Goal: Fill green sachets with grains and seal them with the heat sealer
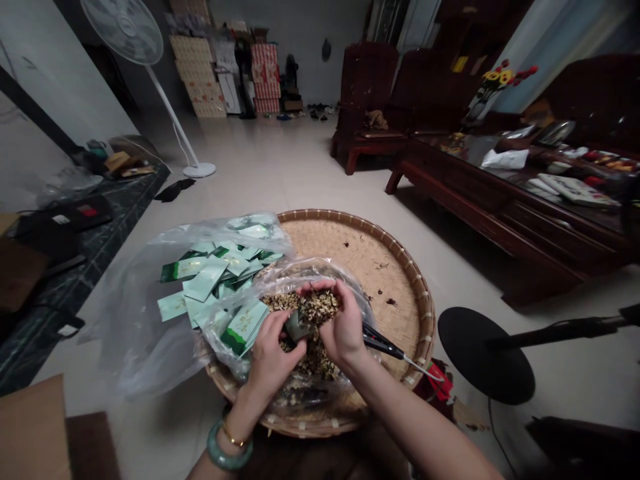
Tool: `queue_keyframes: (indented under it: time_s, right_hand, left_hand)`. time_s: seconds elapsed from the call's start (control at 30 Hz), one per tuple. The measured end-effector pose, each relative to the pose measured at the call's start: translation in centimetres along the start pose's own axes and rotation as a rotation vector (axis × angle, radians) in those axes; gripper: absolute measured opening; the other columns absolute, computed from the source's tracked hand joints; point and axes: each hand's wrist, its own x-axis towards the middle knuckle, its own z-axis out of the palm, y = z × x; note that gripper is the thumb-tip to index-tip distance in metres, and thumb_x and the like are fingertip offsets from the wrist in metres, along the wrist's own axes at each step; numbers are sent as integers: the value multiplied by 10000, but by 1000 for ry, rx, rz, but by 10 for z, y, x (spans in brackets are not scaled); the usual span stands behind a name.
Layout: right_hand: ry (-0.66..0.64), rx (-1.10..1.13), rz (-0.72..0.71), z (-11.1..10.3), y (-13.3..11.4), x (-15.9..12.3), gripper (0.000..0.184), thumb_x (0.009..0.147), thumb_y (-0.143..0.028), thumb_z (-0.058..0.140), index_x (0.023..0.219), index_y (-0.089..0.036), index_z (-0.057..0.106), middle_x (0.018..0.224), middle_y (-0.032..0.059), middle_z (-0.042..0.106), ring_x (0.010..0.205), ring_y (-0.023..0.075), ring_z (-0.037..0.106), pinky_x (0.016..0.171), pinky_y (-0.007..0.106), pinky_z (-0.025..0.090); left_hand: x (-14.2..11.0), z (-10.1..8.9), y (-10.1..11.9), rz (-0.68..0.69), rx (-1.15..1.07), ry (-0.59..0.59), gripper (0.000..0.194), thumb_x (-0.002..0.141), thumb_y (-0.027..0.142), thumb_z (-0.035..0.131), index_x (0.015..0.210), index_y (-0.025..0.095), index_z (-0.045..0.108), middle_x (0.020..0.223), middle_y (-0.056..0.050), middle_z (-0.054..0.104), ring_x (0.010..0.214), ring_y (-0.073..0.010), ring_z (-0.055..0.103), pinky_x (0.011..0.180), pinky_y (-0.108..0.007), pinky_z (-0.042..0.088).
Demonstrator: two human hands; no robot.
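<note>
Left hand (270, 357) and right hand (337, 327) together, clamped on a pouch (299, 327) over dried leaves (313, 363) in the tray (350, 228); many green sachets (207, 283) remaining at the tray's left.

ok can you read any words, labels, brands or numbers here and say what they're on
Nothing here can be read.
Gold lettering on the green-and-white sachet by the left hand: too small to read.
Other sachets in the plastic bag: any print is too small to read.
Stacked cartons by the far wall: printing too blurred to read.
</note>
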Motion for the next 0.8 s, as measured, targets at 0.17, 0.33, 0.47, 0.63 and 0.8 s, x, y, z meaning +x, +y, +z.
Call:
queue_keyframes:
  time_s: [0.17, 0.33, 0.47, 0.63, 0.8]
  right_hand:
    - [-22, -139, -68, -4, 2, 0, 374, 868, -450, 403, 711, -207, 640, 766, 33, 691, 867, 216, 632, 861, 377, 476]
    - [-19, -215, -149, -6, 4, -2, 386, 899, -421, 390, 777, -197, 680, 813, 33, 691, 862, 202, 605, 873, 354, 441]
    - [-38, -194, -206, -6, 5, -4, 370, 907, -421, 393, 811, -204, 677, 845, 35, 680, 872, 199, 593, 872, 361, 434]
    - [-135, -243, -275, -12, 8, -8, 380, 935, -422, 369, 894, -209, 681, 938, 43, 681, 967, 207, 594, 938, 387, 419]
    - [-351, -462, -230, -24, 0, -15, 491, 963, -526, 282, 1156, -235, 627, 1223, 53, 620, 1209, 222, 506, 1079, 430, 328]
  left_hand:
    - [0, 2, -2, 6, 27, 17, 446, 706, 170, 624, 1150, 185, 581, 1055, -88, 597, 984, -241, 603, 728, -339, 573]
    - [1, 3, -1, 16, 49, 33, 425, 706, 167, 622, 1130, 187, 598, 1036, -82, 600, 969, -238, 605, 792, -368, 555]
    - [1, 3, -1, 27, 62, 35, 408, 705, 161, 622, 1112, 172, 595, 1021, -87, 601, 959, -239, 604, 777, -372, 557]
    - [0, 6, -3, -10, 30, 51, 407, 699, 180, 637, 1103, 179, 588, 1047, -91, 603, 951, -233, 617, 686, -319, 580]
    - [-1, 5, -6, -34, 40, 66, 435, 705, 202, 639, 1132, 163, 564, 1089, -109, 599, 966, -243, 619, 698, -336, 587]
